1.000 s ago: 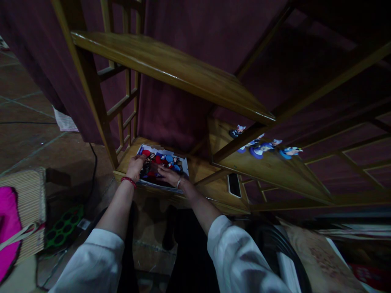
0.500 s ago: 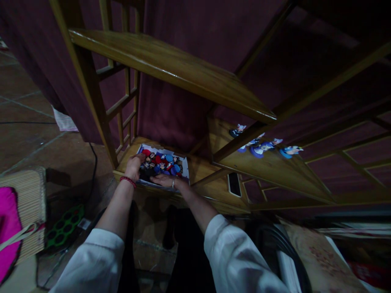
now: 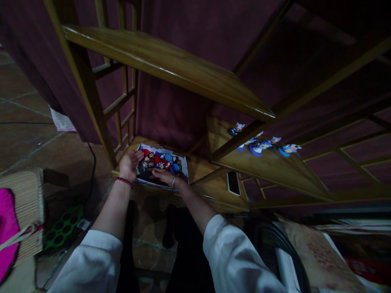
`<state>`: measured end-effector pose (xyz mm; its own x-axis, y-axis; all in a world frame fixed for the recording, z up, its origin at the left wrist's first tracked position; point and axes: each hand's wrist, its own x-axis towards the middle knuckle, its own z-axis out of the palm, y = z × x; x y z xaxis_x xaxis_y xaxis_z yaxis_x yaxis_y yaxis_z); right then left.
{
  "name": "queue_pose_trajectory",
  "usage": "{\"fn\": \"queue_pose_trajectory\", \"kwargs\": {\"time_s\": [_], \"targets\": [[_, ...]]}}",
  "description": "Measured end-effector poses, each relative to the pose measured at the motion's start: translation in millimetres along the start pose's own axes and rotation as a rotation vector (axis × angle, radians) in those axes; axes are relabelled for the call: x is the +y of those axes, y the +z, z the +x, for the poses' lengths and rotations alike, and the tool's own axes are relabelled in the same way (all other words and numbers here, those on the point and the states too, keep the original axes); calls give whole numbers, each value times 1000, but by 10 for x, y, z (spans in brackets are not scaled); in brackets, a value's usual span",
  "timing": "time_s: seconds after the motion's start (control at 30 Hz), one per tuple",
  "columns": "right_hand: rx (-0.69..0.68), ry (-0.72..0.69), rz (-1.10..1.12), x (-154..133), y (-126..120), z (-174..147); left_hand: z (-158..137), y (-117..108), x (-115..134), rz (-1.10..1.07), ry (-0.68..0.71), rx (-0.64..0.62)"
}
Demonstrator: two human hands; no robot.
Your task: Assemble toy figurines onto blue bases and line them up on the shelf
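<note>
Purple curtain (image 3: 171, 110) is hanging behind | white paper's (image 3: 62, 119) markings are looking unreadable | box (image 3: 185, 165) of figurines (image 3: 168, 157) is sitting at the lower shelf's (image 3: 200, 163) edge, wood stretching toward a phone (image 3: 233, 183) | left hand (image 3: 130, 163) is lying uncurled at the box's left end, right hand (image 3: 165, 176) likewise over its front

- We see red, blue and black boxed figurines (image 3: 161, 160) inside a white box (image 3: 185, 167).
- We notice a red beaded bracelet (image 3: 124, 181) and a silvery bracelet (image 3: 174, 181).
- Our shirt sleeves (image 3: 91, 256) are plain whitish.
- We find yellow-brown wood with darker grain on the upper shelf (image 3: 159, 55).
- We see white, purple and blue shelf figurines (image 3: 263, 147).
- The curtain (image 3: 171, 110) looks maroon-purple to us.
- We see magenta cloth (image 3: 6, 228) on a tan, finely striped mat (image 3: 30, 203).
</note>
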<state>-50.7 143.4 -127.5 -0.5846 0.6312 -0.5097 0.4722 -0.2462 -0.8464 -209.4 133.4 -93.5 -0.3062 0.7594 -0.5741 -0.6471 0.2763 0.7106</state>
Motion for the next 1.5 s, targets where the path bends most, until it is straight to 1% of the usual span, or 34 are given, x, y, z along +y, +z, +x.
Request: {"fn": "queue_pose_trajectory", "kwargs": {"time_s": [0.1,0.17,0.2,0.27,0.33,0.4,0.47,0.5,0.57,0.63,0.77,0.83,0.93,1.07,1.1,1.17,1.23,1.3,1.37,1.5], "targets": [[2,-29,222,27,-2,19,-29,13,21,-28,-8,4],[22,-52,229,39,6,55,-26,9,21,-54,-9,8],[37,-61,182,43,17,78,-18,2,18,-66,-10,7],[80,-103,12,46,50,129,6,-17,11,-86,-21,-4],[136,-210,-191,41,97,182,34,-39,6,-119,-33,-18],[163,-342,-378,26,151,240,58,-59,4,-163,-41,-25],[128,-444,-522,5,201,302,71,-76,8,-201,-45,-31],[84,-464,-589,-6,221,332,73,-84,12,-213,-49,-36],[15,-459,-706,-28,241,382,71,-97,23,-225,-61,-50],[-20,-436,-815,-52,232,404,65,-106,36,-231,-75,-59],[-16,-322,-1020,-112,162,345,57,-107,54,-240,-88,-50],[28,-267,-1082,-141,140,297,59,-105,55,-239,-83,-43],[121,-268,-1087,-168,155,276,66,-106,49,-234,-79,-47],[191,-360,-998,-175,231,380,74,-119,38,-248,-75,-45],[195,-397,-984,-174,249,418,76,-123,36,-255,-73,-46],[156,-476,-996,-170,279,487,76,-129,35,-268,-62,-48],[102,-510,-1030,-164,295,533,71,-132,39,-278,-51,-48],[70,-500,-1066,-158,301,550,61,-132,46,-281,-48,-44],[72,-461,-1098,-158,302,543,50,-128,52,-284,-50,-41],[150,-359,-1109,-191,311,528,43,-113,49,-303,-29,-20]]}}
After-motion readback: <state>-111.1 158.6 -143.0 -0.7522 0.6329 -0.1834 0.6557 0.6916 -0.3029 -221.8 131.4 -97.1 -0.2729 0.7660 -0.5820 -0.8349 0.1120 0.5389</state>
